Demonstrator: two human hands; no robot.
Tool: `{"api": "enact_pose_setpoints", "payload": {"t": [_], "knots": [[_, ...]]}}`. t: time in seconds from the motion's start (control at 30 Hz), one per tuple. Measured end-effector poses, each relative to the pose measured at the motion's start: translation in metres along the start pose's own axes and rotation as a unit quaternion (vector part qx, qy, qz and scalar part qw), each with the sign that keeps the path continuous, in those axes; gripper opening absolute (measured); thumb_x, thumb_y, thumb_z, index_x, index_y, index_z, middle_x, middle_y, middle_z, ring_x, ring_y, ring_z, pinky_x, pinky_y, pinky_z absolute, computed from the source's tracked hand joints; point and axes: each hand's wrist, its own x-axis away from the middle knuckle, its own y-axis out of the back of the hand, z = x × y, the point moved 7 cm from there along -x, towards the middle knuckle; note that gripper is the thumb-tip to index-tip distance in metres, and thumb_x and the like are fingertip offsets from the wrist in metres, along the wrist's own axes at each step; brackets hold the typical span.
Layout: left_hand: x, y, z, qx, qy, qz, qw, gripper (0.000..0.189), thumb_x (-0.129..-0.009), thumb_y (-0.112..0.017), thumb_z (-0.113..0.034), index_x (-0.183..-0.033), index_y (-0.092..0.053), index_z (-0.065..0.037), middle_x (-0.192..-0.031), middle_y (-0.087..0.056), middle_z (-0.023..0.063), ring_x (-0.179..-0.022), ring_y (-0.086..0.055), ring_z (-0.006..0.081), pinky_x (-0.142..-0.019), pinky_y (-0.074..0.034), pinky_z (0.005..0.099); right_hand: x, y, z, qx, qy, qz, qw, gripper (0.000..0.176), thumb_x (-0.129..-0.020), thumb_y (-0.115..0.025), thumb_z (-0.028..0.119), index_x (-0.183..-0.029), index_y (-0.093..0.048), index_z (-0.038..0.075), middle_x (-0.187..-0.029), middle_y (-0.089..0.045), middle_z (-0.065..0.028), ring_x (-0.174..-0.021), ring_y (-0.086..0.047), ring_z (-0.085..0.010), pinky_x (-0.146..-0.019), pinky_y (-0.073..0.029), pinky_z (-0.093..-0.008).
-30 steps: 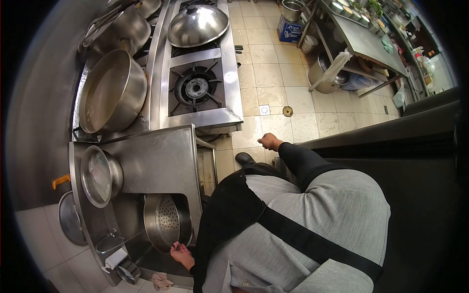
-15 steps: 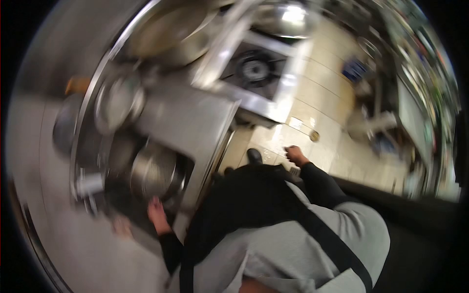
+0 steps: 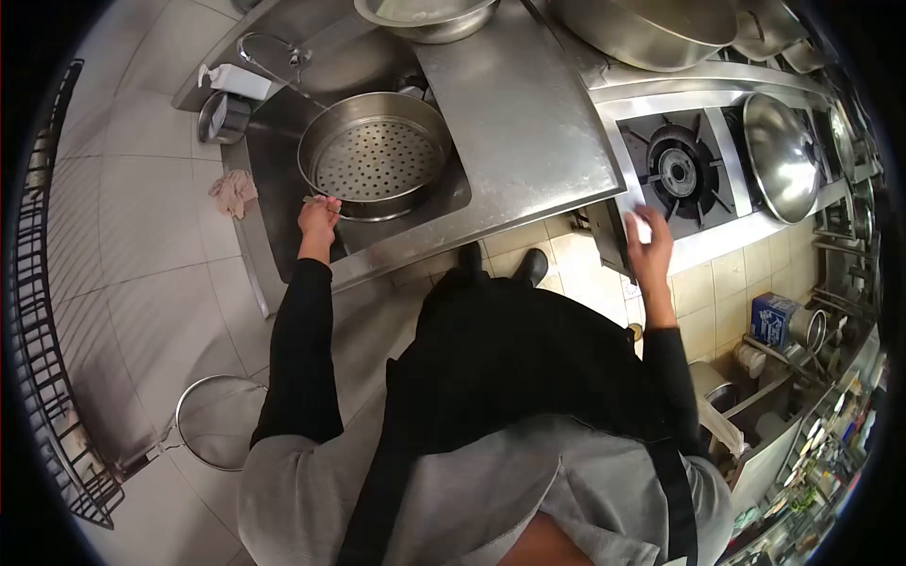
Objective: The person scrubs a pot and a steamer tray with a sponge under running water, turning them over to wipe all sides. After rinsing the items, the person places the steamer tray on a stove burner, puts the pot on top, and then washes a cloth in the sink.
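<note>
1. Where the tiles fill the far left, one wire rack (image 3: 42,311) stands, and one round mesh strainer (image 3: 219,424) is just beside it.
2. One crumpled cloth (image 3: 232,192) lies by the left wall of the sink (image 3: 272,184).
3. The left hand (image 3: 319,215) has its fingers closed on the near rim of the steamer (image 3: 377,156).
4. The one steamer sits inside the sink with its mouth up. It is round, so it has no long axis. Its perforated floor shows bare all over.
5. One bowl (image 3: 425,14) stands behind it at the back of the counter (image 3: 519,113). I cannot tell what it contains.
6. The right hand (image 3: 649,241) is blurred. Its fingers look stretched open, gripping nothing, at the front edge of the stove (image 3: 746,231). They point toward the one uncovered burner (image 3: 678,172).
7. One domed lid (image 3: 781,156) sits on the stove just right of that burner.
</note>
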Motion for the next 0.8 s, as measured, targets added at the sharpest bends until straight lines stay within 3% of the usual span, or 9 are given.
{"api": "enact_pose_setpoints", "payload": {"t": [0.07,0.2,0.27,0.4,0.47,0.57,0.63,0.67,0.8], "knots": [[-0.004,0.000,0.001,0.004,0.001,0.010,1.000,0.011,-0.099,-0.054,-0.011,-0.109,-0.054,-0.015,-0.094,-0.070,0.0030,-0.082,-0.071,0.0186,-0.067,-0.049,0.0315,-0.034,-0.033,0.038,0.056,0.120,0.122,0.984,0.059,-0.089,-0.074,0.036,-0.131,-0.055,-0.001,-0.133,-0.057,-0.0254,-0.123,-0.057,-0.0355,-0.103,-0.045,-0.0442],[0.001,-0.006,-0.017,0.018,-0.016,0.008,1.000,0.010,-0.098,-0.055,-0.012,-0.108,-0.054,-0.013,-0.092,-0.070,0.0038,-0.081,-0.071,0.0193,-0.063,-0.049,0.0304,-0.048,-0.135,0.034,0.298,0.165,0.139,0.930,0.110,-0.080,-0.061,0.074,-0.150,-0.030,-0.005,-0.151,-0.029,-0.0354,-0.142,-0.027,-0.0498,-0.118,-0.018,-0.0543],[0.001,-0.004,-0.019,0.022,-0.013,0.016,1.000,0.010,-0.098,-0.056,-0.012,-0.108,-0.055,-0.012,-0.091,-0.070,0.0043,-0.081,-0.071,0.0195,-0.062,-0.049,0.0304,-0.079,-0.187,0.080,0.332,0.060,0.108,0.935,0.111,-0.081,-0.052,0.079,-0.148,-0.033,-0.007,-0.150,-0.029,-0.0375,-0.144,-0.023,-0.0497,-0.119,-0.015,-0.0538],[-0.003,-0.009,-0.027,0.041,-0.018,0.043,0.998,0.014,-0.097,-0.058,-0.017,-0.109,-0.055,-0.010,-0.092,-0.070,0.0078,-0.082,-0.072,0.0218,-0.061,-0.051,0.0300,-0.115,-0.342,0.151,0.197,0.216,0.175,0.940,0.085,-0.092,-0.049,0.067,-0.143,-0.045,-0.001,-0.148,-0.043,-0.0231,-0.145,-0.026,-0.0423,-0.119,-0.013,-0.0566],[-0.010,-0.013,-0.038,0.045,-0.024,0.071,0.996,0.016,-0.097,-0.060,-0.019,-0.109,-0.055,-0.009,-0.093,-0.070,0.0090,-0.082,-0.072,0.0226,-0.062,-0.052,0.0301,-0.115,-0.401,0.188,0.049,0.275,0.248,0.928,0.067,-0.094,-0.057,0.054,-0.134,-0.055,0.001,-0.140,-0.054,-0.0171,-0.140,-0.038,-0.0369,-0.117,-0.024,-0.0531],[-0.019,-0.014,-0.061,0.093,-0.045,0.107,0.989,0.019,-0.098,-0.062,-0.023,-0.108,-0.056,-0.007,-0.093,-0.070,0.0105,-0.080,-0.071,0.0227,-0.068,-0.055,0.0303,-0.144,-0.357,0.200,-0.049,0.247,0.285,0.925,0.058,-0.094,-0.060,0.047,-0.134,-0.057,0.004,-0.142,-0.050,-0.0205,-0.130,-0.048,-0.0358,-0.113,-0.034,-0.0461],[-0.029,-0.010,-0.067,0.097,-0.041,0.127,0.986,0.018,-0.099,-0.060,-0.023,-0.108,-0.057,-0.007,-0.093,-0.070,0.0094,-0.083,-0.070,0.0219,-0.072,-0.054,0.0313,-0.181,-0.312,0.144,0.060,0.262,0.227,0.936,0.061,-0.087,-0.073,0.040,-0.128,-0.058,-0.001,-0.138,-0.053,-0.0225,-0.131,-0.048,-0.0391,-0.109,-0.041,-0.0460],[-0.034,-0.011,-0.071,0.094,-0.044,0.138,0.985,0.018,-0.101,-0.059,-0.024,-0.107,-0.058,-0.007,-0.092,-0.070,0.0083,-0.085,-0.069,0.0212,-0.076,-0.053,0.0322,-0.198,-0.279,0.121,0.119,0.297,0.138,0.937,0.072,-0.084,-0.074,0.047,-0.132,-0.053,-0.002,-0.139,-0.052,-0.0230,-0.132,-0.046,-0.0406,-0.110,-0.039,-0.0478],[-0.038,-0.015,-0.088,0.048,-0.061,0.173,0.982,0.022,-0.101,-0.059,-0.027,-0.106,-0.060,-0.006,-0.093,-0.070,0.0087,-0.083,-0.068,0.0198,-0.076,-0.053,0.0316,-0.244,-0.253,0.065,0.415,0.144,0.142,0.887,0.107,-0.083,-0.054,0.076,-0.150,-0.031,-0.005,-0.158,-0.025,-0.0244,-0.149,-0.021,-0.0364,-0.122,-0.015,-0.0474]]}}
